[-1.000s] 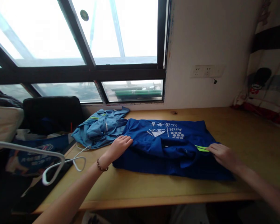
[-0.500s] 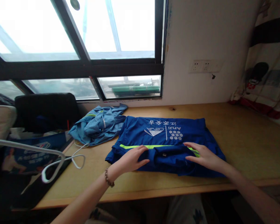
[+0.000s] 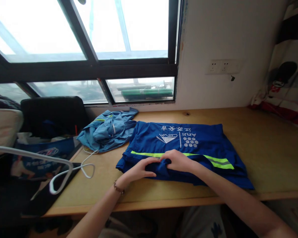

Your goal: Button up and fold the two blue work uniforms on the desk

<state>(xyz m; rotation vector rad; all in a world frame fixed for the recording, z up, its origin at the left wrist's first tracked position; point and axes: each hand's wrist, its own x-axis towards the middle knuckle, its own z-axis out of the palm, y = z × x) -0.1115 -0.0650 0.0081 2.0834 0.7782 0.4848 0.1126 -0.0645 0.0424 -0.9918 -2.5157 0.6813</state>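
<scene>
On blue garment, hands together, right pinching, left thumb spread

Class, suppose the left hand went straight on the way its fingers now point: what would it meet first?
The left hand would most likely meet the right hand first, just ahead of it at the blue garment. They look nearly touching, but one view leaves any gap unclear.
</scene>
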